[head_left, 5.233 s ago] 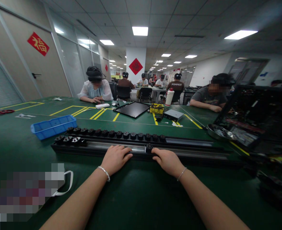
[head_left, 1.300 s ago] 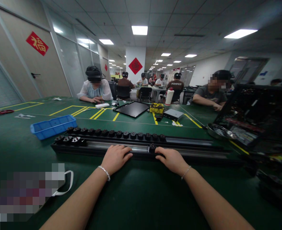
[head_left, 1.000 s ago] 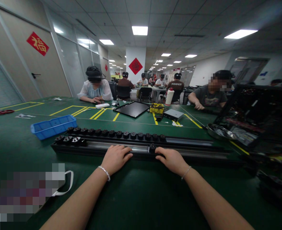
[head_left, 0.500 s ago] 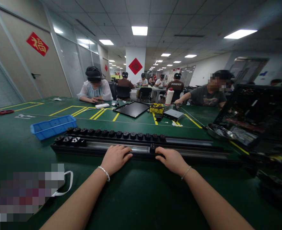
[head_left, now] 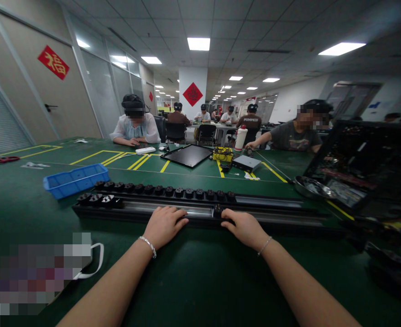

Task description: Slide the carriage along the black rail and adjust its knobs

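A long black power track with a shiny metal channel lies across the table in front of me. My left hand lies over its front edge, fingers stretched out and thumb apart. Right of it, my right hand has curled fingers against a small black socket module that sits in the channel; the fingertips are partly hidden. Several similar modules fill the left end of this track. Behind it, a second black track carries a row of socket modules.
A blue bin stands behind the left end. A flat black panel, a grey box and a white bottle are farther back. At right are a metal bowl and a large black frame. Two people sit across the table.
The socket module at my right fingers has shifted very slightly to the right. Both my hands stay in nearly the same place.
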`<state>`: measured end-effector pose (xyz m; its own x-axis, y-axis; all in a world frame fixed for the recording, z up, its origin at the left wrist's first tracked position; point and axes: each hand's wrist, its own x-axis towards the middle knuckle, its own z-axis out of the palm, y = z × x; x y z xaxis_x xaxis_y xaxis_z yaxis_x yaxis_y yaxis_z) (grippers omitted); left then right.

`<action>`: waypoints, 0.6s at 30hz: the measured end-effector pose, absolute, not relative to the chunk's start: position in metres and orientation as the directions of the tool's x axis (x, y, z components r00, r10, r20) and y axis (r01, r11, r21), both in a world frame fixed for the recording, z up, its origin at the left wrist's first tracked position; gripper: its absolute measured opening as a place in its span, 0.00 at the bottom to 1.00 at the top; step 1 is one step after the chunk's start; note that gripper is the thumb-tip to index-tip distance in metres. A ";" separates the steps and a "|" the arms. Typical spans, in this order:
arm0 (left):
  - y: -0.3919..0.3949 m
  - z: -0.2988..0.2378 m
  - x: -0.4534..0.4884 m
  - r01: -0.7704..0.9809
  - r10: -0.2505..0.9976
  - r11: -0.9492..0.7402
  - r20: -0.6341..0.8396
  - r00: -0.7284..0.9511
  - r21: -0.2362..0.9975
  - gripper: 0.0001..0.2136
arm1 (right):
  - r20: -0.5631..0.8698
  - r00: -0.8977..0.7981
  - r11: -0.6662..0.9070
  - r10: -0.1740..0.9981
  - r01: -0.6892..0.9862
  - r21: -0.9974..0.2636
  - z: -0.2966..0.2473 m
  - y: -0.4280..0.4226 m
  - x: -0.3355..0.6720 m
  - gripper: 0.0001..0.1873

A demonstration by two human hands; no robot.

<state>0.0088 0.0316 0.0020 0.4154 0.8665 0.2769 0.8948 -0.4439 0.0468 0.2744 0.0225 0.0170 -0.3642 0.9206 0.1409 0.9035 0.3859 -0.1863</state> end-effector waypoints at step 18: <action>0.032 0.000 0.008 0.889 0.857 -0.456 0.287 0.428 0.035 0.19 | 0.143 -0.345 0.369 0.928 0.904 -0.214 0.018 0.023 0.274 0.07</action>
<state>0.0078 0.0324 0.0001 0.4282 0.8570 0.2865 0.8893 -0.4559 0.0346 0.2738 0.0225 0.0177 -0.3451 0.9277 0.1427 0.9042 0.3693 -0.2144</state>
